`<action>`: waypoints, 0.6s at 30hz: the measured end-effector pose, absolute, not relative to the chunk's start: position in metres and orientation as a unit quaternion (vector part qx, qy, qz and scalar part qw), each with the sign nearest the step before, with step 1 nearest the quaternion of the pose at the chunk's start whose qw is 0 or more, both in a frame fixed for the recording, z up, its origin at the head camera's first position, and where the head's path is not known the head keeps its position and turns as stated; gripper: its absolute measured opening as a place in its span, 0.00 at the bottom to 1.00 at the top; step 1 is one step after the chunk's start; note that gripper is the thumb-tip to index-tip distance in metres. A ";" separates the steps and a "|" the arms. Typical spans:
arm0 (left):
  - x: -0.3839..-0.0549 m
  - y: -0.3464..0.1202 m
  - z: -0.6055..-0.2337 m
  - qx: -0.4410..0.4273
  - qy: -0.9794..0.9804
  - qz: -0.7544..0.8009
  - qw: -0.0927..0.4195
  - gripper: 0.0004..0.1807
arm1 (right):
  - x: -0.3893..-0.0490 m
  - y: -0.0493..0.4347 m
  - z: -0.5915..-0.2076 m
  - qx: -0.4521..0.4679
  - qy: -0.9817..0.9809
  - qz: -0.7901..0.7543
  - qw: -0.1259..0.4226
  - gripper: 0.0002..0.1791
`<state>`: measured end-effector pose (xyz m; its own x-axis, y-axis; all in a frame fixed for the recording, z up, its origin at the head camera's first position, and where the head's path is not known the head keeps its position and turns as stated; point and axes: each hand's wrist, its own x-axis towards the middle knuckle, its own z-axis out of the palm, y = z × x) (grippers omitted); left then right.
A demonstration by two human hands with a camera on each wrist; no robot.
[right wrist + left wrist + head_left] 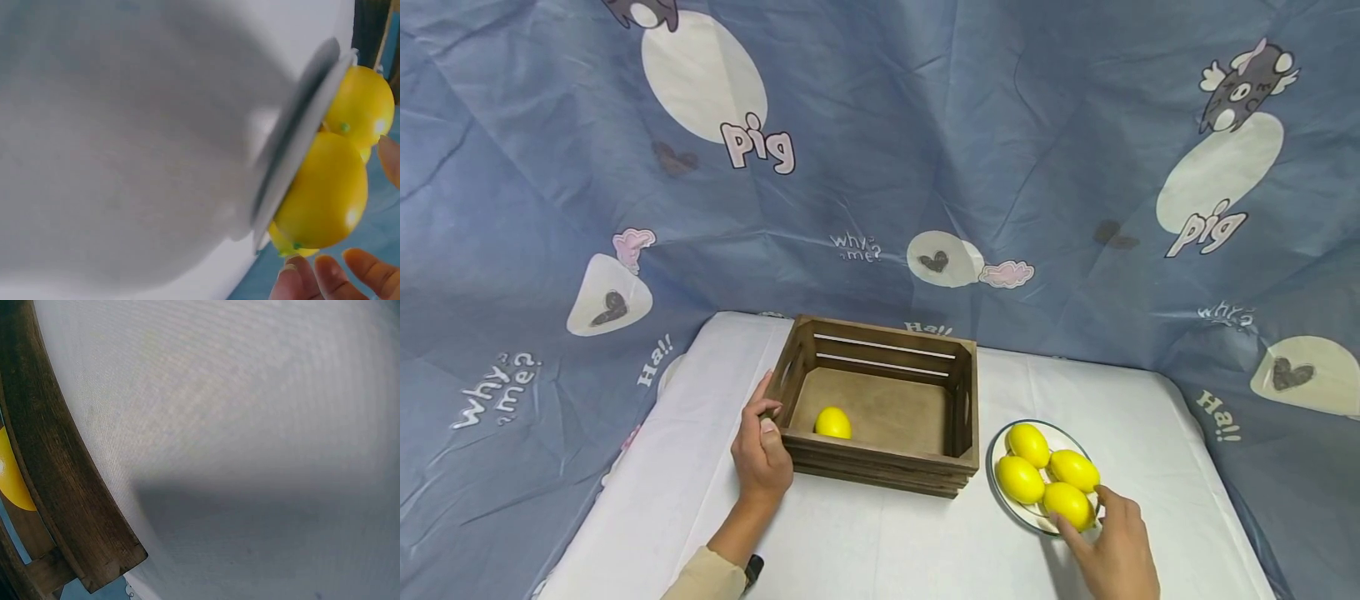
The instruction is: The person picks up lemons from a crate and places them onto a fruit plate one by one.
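A brown slatted wooden crate [880, 467] stands on the white-covered table, with one yellow lemon [832, 422] inside near its front left. At the crate's front left corner, my left hand [762, 454] grips the side wall, thumb near the rim. To the right, a white plate with a dark rim [997, 500] carries several lemons. My right hand [1116, 542] is around the nearest lemon [1069, 505], thumb on its left and fingers on its right. In the right wrist view, the fingertips [331, 269] are spread beside that lemon [325, 190], around it without a closed grip.
White cloth [865, 550] covers the table under the crate and plate. A blue printed curtain [880, 167] hangs close behind the crate and along both sides. The plate sits a short way off the crate's right front corner.
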<state>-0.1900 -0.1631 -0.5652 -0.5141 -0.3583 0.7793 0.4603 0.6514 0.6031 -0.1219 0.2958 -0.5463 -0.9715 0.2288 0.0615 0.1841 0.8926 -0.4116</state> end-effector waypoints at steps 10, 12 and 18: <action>-0.190 -0.164 -0.568 -0.035 -0.762 -0.418 0.494 0.18 | -0.127 0.294 -0.528 -0.049 -0.971 0.201 0.118 0.43; -0.190 -0.164 -0.567 -0.035 -0.763 -0.418 0.492 0.18 | -0.128 0.291 -0.523 -0.039 -0.971 0.201 0.120 0.44; -0.191 -0.164 -0.567 -0.035 -0.765 -0.418 0.489 0.18 | -0.135 0.280 -0.501 -0.004 -0.968 0.216 0.130 0.43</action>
<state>-0.1906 -0.1643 -0.5665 -0.5196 -0.3553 0.7771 0.4629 0.6474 0.6055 -0.1346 0.2799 -0.5015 -0.9663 0.0637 0.2496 -0.0484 0.9067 -0.4189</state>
